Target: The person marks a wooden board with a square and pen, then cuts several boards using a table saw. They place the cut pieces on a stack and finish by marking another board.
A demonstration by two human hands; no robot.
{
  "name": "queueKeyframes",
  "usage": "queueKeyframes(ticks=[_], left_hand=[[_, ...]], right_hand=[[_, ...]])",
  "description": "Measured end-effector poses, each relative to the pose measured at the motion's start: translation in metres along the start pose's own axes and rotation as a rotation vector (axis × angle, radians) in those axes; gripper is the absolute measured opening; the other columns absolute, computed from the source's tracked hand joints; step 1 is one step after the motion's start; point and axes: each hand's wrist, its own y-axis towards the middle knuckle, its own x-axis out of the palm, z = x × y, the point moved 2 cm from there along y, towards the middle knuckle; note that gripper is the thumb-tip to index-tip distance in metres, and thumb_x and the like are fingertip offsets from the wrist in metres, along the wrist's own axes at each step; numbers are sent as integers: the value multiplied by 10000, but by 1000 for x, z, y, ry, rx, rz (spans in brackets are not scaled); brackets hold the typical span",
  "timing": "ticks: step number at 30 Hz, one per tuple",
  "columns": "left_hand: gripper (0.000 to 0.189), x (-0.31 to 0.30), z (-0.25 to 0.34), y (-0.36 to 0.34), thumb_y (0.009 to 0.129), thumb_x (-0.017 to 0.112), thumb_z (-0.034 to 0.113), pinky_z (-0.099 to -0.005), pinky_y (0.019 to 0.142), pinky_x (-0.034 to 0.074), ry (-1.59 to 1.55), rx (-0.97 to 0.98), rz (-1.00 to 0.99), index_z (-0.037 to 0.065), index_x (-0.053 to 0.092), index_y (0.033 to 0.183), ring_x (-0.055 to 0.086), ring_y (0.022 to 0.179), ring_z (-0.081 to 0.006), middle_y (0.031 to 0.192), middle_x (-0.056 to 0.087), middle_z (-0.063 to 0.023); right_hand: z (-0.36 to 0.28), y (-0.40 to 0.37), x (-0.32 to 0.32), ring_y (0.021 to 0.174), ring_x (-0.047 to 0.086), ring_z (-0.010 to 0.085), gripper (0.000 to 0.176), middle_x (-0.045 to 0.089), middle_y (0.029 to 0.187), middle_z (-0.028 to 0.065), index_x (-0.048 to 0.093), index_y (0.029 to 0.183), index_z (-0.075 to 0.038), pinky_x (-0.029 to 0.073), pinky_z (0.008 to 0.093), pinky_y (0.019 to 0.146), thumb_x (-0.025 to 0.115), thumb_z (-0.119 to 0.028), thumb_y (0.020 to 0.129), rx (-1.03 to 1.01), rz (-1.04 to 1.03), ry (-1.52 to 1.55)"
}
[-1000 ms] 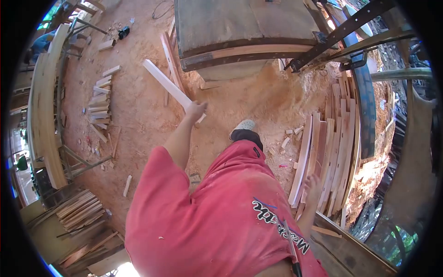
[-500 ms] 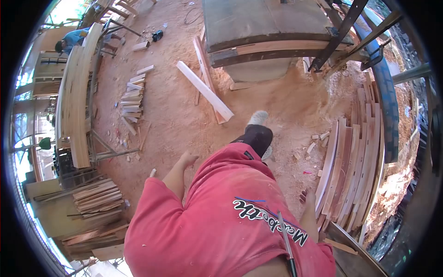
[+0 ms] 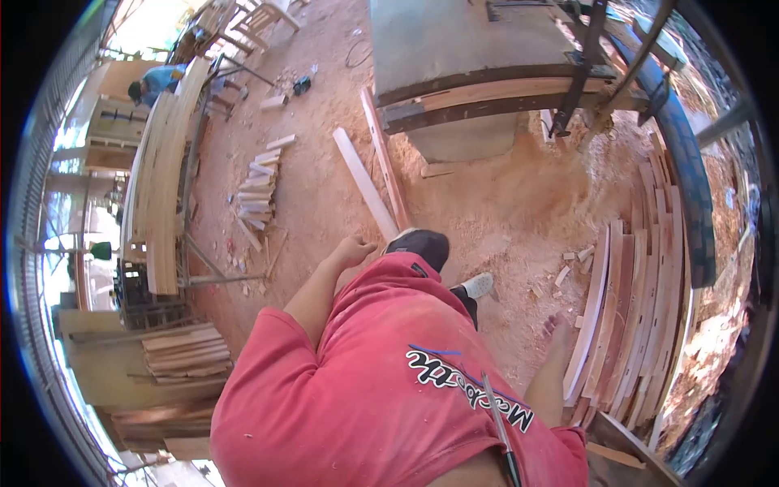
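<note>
My left hand (image 3: 355,251) hangs at my left side over the sawdust-covered floor, its fingers loosely bent and holding nothing visible. It is nearest to a pale plank (image 3: 363,180) lying on the ground, with a reddish board (image 3: 385,158) beside it. On my other side, my right hand (image 3: 557,333) hangs with fingers apart and nothing in it, near a stack of long boards (image 3: 621,316). A pen (image 3: 500,434) is clipped at the collar of my red shirt (image 3: 365,357).
A large machine table (image 3: 462,40) with a wooden edge stands ahead. Short wood pieces (image 3: 256,191) lie in a row on the ground at left. Long beams (image 3: 165,187) rest on a stand, with another person (image 3: 156,84) bending behind them. Stacked slats (image 3: 187,355) sit lower left.
My left hand has swung forward and up. My feet have changed places in a step. The planks and machine table have shifted in view as my head moved.
</note>
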Motion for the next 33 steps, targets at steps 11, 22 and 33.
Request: queueKeyframes(ticks=[11, 22, 33], left_hand=[[427, -6, 15, 51, 915, 647, 419, -320, 416, 362, 27, 134, -18, 66, 656, 675, 467, 440, -118, 505, 488, 7], [630, 91, -61, 141, 909, 577, 547, -436, 716, 522, 182, -224, -421, 2, 645, 1217, 674, 846, -251, 1005, 704, -190], [590, 240, 531, 166, 1022, 420, 532, -328, 691, 482, -168, 499, -533, 1, 644, 1147, 627, 852, -182, 1066, 700, -128]], right_hand=[[123, -37, -26, 701, 588, 185, 258, 611, 893, 62, 592, 1027, -68, 468, 369, 594, 558, -314, 955, 214, 112, 58], [7, -97, 2, 771, 636, 157, 340, 681, 958, 52, 667, 1118, -69, 496, 323, 630, 620, -330, 906, -147, 190, -21], [15, -74, -169, 704, 618, 157, 200, 646, 809, 47, 627, 910, -81, 502, 332, 613, 585, -276, 920, 42, 545, 1004]])
